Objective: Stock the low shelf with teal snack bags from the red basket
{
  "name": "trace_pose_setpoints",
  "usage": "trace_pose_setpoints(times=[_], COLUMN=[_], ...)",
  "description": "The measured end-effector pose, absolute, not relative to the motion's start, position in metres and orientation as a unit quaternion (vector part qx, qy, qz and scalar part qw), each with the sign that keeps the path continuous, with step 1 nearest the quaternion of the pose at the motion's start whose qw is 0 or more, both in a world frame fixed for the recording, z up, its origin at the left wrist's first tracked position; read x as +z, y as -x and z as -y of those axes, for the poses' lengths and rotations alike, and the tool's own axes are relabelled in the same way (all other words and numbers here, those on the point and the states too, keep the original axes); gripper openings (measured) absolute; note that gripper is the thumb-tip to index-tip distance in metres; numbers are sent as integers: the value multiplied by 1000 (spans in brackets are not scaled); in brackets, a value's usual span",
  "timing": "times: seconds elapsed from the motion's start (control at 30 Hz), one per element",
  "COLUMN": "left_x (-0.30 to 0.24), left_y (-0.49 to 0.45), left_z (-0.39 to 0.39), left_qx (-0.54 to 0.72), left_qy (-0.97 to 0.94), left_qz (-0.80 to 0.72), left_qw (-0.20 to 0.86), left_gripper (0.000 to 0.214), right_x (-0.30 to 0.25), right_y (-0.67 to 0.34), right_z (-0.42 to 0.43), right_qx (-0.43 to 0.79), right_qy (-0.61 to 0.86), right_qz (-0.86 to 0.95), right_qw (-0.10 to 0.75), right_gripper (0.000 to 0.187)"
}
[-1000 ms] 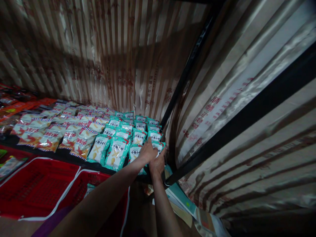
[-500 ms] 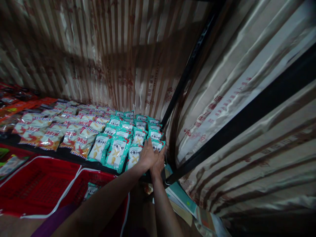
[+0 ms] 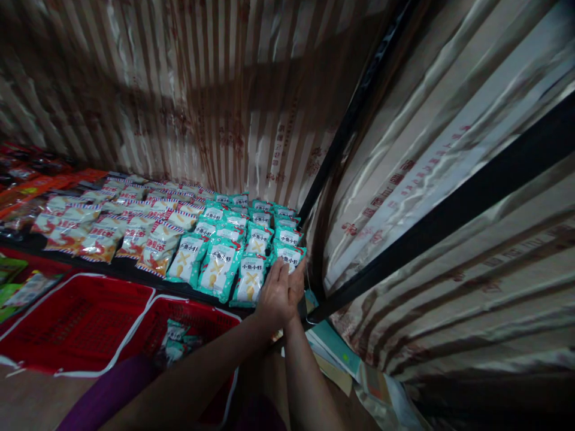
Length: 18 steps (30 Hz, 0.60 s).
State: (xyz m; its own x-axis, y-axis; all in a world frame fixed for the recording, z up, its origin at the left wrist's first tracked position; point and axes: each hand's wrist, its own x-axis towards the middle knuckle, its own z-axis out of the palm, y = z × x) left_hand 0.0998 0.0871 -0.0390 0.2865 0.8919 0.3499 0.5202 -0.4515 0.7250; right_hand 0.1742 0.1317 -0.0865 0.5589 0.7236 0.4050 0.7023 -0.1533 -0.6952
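Observation:
At the front right corner of the shelf, a teal-and-white snack bag (image 3: 290, 255) stands in line with others of its kind. My left hand (image 3: 275, 294) presses against its lower left front with fingers pointing up, overlapping my other hand. Around the bag's lower right side is my right hand (image 3: 295, 287), partly hidden behind the left. Both hands hold the bag between them. Just left of them, another teal snack bag (image 3: 250, 280) leans in the front row, with several more teal bags behind.
White snack bags with striped edges (image 3: 103, 236) fill the shelf further left. Below stand a red basket (image 3: 76, 323) and a second red basket (image 3: 211, 320) with teal packets inside. A dark metal bar (image 3: 404, 239) slants at the right before a striped curtain (image 3: 215, 96). Cardboard pieces (image 3: 335, 347) lie low.
My left hand has shifted slightly down and right, uncovering more of the neighbouring teal bag. The view has moved a little, and more teal packets show in the basket.

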Motion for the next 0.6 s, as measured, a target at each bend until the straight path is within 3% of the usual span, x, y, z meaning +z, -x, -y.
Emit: trace_pose_setpoints(times=[0.2, 0.43, 0.6], left_x=[-63, -71, -79], left_y=[-85, -61, -42], left_z=[-56, -34, -34], left_qx=[416, 456, 486], left_qy=[-771, -758, -756], left_qz=[-425, -442, -435], left_qw=[230, 149, 60], left_gripper=[60, 35, 35], right_x=[-71, -64, -62], right_y=[-173, -167, -166], right_z=[-133, -130, -131], right_qx=[98, 107, 104], right_qy=[793, 808, 806], right_qz=[435, 425, 425], right_qw=[415, 394, 398], right_gripper=[84, 86, 87])
